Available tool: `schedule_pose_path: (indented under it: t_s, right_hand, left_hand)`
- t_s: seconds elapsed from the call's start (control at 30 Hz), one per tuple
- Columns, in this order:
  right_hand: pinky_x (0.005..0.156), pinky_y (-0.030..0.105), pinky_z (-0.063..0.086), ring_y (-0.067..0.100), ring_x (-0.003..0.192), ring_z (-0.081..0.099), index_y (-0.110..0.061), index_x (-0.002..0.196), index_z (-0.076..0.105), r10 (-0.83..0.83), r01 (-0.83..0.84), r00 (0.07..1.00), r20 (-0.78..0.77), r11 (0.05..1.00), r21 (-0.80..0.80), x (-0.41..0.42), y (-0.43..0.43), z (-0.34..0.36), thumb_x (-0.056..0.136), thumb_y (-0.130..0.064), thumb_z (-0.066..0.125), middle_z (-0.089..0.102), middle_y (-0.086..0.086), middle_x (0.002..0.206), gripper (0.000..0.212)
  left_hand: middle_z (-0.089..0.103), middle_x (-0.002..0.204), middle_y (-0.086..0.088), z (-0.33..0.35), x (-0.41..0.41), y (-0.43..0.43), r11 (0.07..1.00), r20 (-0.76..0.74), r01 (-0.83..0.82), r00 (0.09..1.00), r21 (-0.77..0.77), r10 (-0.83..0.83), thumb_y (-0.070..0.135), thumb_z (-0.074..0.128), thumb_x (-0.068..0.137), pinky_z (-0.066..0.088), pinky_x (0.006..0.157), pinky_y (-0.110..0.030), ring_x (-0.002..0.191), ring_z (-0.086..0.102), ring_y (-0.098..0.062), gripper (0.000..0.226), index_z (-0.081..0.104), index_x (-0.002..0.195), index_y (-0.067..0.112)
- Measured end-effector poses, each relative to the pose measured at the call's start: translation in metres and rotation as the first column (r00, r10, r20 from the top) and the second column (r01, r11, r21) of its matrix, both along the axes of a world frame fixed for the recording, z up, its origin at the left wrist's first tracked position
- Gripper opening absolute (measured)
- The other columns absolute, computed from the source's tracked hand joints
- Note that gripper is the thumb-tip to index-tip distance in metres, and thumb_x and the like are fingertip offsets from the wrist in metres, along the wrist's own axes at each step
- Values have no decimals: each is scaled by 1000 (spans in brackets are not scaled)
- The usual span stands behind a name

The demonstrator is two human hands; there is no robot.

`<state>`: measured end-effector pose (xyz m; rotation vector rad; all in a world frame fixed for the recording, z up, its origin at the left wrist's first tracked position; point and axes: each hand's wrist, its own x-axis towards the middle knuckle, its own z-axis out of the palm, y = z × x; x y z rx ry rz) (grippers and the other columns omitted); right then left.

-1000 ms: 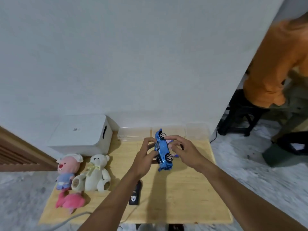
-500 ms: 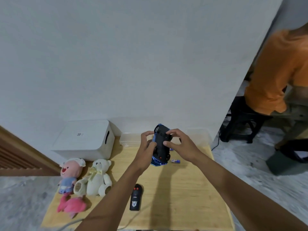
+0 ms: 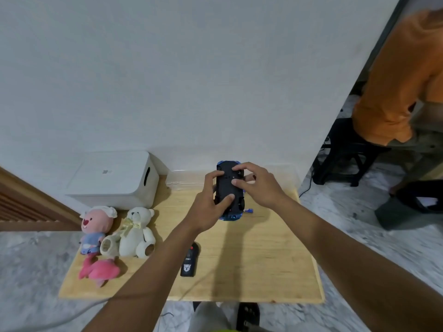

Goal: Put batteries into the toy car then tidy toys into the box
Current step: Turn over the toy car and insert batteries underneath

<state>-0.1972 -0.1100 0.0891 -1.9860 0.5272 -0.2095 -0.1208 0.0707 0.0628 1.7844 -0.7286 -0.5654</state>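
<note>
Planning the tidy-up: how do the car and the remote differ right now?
The car is gripped by the left hand and right hand, its black underside facing the camera. The remote lies flat on the table, untouched. The car is wider, with blue edges showing, while the remote is slim and black with a red button. Both point lengthwise away from the person.

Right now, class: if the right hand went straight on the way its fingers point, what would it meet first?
The toy car: fingertips of the right hand lie on its black underside. Past that, probably the left hand, though depth is unclear.
</note>
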Motion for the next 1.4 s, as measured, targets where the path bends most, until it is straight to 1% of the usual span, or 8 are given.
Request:
schedule_pose_path:
  t_s: [0.23,0.43,0.57,0.77,0.87,1.0,1.13,1.4]
  right_hand:
    - [80,34,50,12,103,62,-49,112,53,64,-70,997,-30,970,-233,-7,0,-1,87,-43,71,69,-11,105,32]
    - [64,35,47,16,74,62,-34,108,34,25,-57,995,-92,929,-365,-12,-1,8,90,-55,62,68,-11,85,39]
    - [52,33,35,23,55,53,-20,101,38,34,-90,990,-134,894,-439,-12,-6,19,102,-33,34,57,0,63,14]
    - [82,34,49,19,94,63,-19,115,41,217,-235,965,-148,965,-115,-10,-9,37,106,-15,34,73,-3,101,11]
    - [85,26,52,7,97,67,-21,108,48,204,-205,978,-45,979,-22,-10,-9,35,106,-15,47,76,-13,109,6]
    - [82,28,55,10,88,69,-26,94,70,31,-38,994,102,997,62,-10,-5,25,91,-18,74,73,-7,100,10]
    - [75,19,57,9,81,71,-27,87,76,-166,132,962,217,978,163,-10,5,13,80,-23,85,75,-6,84,12]
    - [71,15,56,3,77,71,-21,83,74,-191,154,950,246,975,162,-9,19,-8,80,-17,86,75,-9,81,13]
  left_hand:
    - [69,119,1,-10,-12,-3,998,20,-45,999,-35,46,25,77,92,65,75,-34,93,77,-14,61,39,136,43]
    - [69,124,3,-12,-14,-3,997,-83,-54,995,-56,49,19,79,90,65,79,-49,93,78,-22,60,41,133,36]
    - [68,126,6,-13,-15,-3,998,-118,-53,992,-27,49,19,82,87,64,82,-51,91,77,-24,63,42,132,36]
    - [66,126,3,-14,-15,-7,999,-131,-48,990,-26,44,21,85,83,66,76,-42,90,77,-23,65,44,130,39]
    - [64,128,-2,-17,-12,-7,999,-165,-50,985,-12,47,20,86,82,65,80,-44,97,76,-23,65,44,128,38]
    - [63,128,-6,-27,-10,-3,999,-198,-42,979,27,46,18,87,81,64,85,-49,105,73,-21,64,44,125,36]
    - [61,128,-7,-36,-11,3,998,-225,-22,974,66,37,18,87,81,64,81,-52,89,77,-27,64,43,124,35]
    - [63,124,-6,-41,-8,8,998,-242,-25,969,57,38,17,88,80,65,80,-45,105,72,-22,64,43,122,34]
